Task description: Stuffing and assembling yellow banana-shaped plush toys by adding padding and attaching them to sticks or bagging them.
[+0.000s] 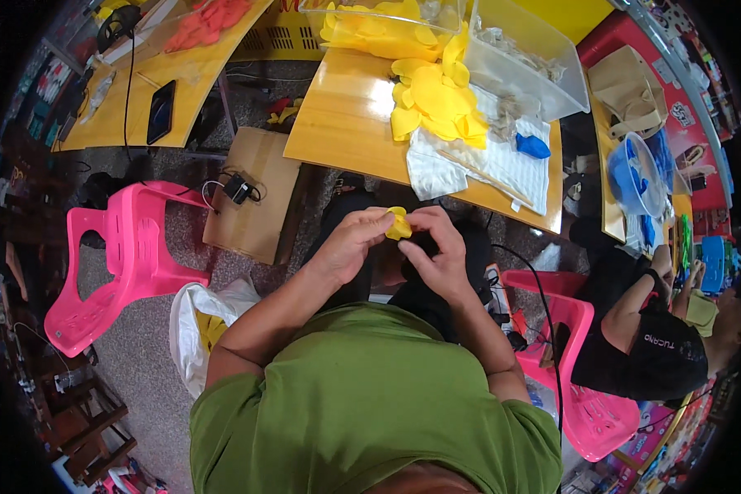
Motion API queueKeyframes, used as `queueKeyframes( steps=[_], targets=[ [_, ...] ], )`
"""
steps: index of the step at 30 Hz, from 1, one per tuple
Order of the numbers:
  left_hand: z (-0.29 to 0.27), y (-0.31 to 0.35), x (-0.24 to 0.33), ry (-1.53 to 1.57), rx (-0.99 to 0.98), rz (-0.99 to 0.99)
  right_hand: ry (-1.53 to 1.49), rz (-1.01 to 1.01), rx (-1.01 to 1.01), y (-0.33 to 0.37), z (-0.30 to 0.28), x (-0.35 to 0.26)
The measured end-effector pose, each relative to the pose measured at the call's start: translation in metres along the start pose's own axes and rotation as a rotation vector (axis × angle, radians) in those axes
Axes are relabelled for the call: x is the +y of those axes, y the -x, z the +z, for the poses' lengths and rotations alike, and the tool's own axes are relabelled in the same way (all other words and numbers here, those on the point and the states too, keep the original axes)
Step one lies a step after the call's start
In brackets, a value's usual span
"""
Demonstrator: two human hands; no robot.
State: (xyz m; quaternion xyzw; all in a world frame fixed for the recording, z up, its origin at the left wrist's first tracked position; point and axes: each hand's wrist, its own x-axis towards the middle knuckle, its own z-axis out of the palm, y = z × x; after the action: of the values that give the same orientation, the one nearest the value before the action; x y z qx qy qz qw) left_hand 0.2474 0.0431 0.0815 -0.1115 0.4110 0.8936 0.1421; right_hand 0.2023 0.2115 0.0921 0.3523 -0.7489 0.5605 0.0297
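A small, folded yellow cloth piece (398, 225) is held up in front of my body, between my two hands. My left hand (347, 245) pinches its left side with thumb and fingers. On the other side, the bent fingers of my right hand (439, 249) close on its right edge, with the thumb lower down. Beyond my hands, a pile of flat yellow cloth pieces (436, 100) with rounded edges lies on the wooden table (337, 107). A white cloth (502, 169) is spread beside the pile, with a thin stick (479, 170) and a blue cloth piece (533, 146) on it.
A clear plastic bin (528, 62) stands at the table's back right. Pink chairs (128, 251) flank me, with a cardboard box (251, 193) and white sack (208, 317) at left. At right, a person in black (646, 342) sits near a blue tub (630, 177). A black cable (543, 300) hangs nearby.
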Motion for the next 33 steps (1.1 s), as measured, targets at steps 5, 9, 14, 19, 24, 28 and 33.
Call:
queueKeyframes(
  steps=[5, 9, 14, 19, 24, 28, 33],
  targets=[
    [-0.002, -0.007, -0.016, -0.347, -0.024, 0.224, -0.213, 0.351, 0.167, 0.001, 0.014, 0.018],
    [-0.004, -0.006, -0.018, -0.413, 0.046, 0.237, -0.305, 0.417, 0.092, 0.002, 0.016, 0.001],
    [-0.011, -0.007, -0.016, -0.727, 0.105, 0.317, -0.234, 0.384, 0.151, 0.004, 0.021, 0.014],
    [-0.039, -0.011, 0.015, -0.314, -0.19, 0.032, -0.679, 0.61, 0.116, 0.003, 0.003, 0.012],
    [-0.048, -0.013, 0.003, 0.091, -0.196, -0.027, -1.075, 0.684, 0.311, 0.011, 0.006, 0.024],
    [-0.044, -0.005, -0.046, 0.153, 0.113, 0.293, -1.111, 0.779, 0.516, 0.009, 0.013, 0.029],
    [0.012, -0.018, -0.044, -0.185, 0.221, 0.428, -1.094, 0.811, 0.55, 0.018, 0.037, 0.03]
  ],
)
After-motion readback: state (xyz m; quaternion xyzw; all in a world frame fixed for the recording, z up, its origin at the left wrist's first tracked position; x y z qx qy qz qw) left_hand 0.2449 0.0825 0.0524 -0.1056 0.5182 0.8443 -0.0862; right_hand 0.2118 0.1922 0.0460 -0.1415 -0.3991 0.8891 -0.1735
